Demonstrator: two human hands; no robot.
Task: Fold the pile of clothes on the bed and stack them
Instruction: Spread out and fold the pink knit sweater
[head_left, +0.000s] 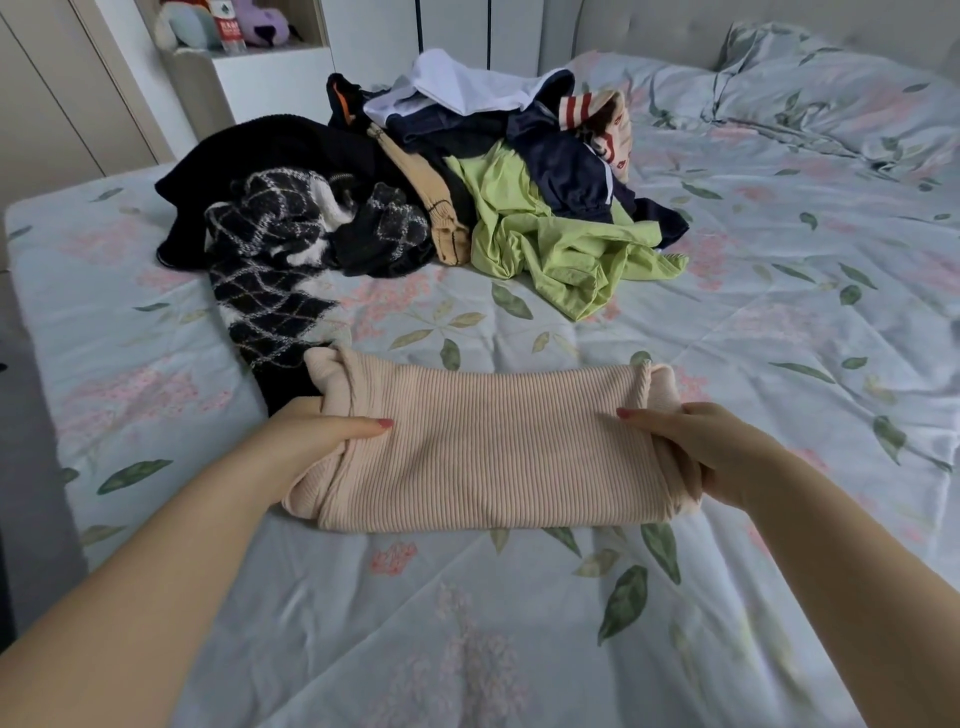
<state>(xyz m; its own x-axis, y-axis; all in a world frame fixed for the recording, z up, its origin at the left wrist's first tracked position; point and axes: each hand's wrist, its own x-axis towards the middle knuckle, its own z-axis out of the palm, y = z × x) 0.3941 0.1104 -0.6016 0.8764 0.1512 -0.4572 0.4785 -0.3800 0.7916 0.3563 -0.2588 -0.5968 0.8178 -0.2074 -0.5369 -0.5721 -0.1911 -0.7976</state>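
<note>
A peach ribbed knit garment (493, 447) lies folded into a wide band on the floral bedsheet (467, 623) in front of me. My left hand (317, 431) grips its left end, thumb on top. My right hand (696, 441) grips its right end, thumb on top, fingers tucked under the fold. Behind it sits the unfolded pile of clothes (415, 176): a black-and-white diamond-pattern knit (270, 270), a lime green garment (561, 244), a navy jacket (571, 166), a white garment (467, 88), a tan knit piece (436, 208).
The bed's left edge (31, 332) runs close to my left arm, with floor beyond. A pillow (831, 98) lies at the far right. A bedside shelf with plush toys (234, 26) stands behind the pile.
</note>
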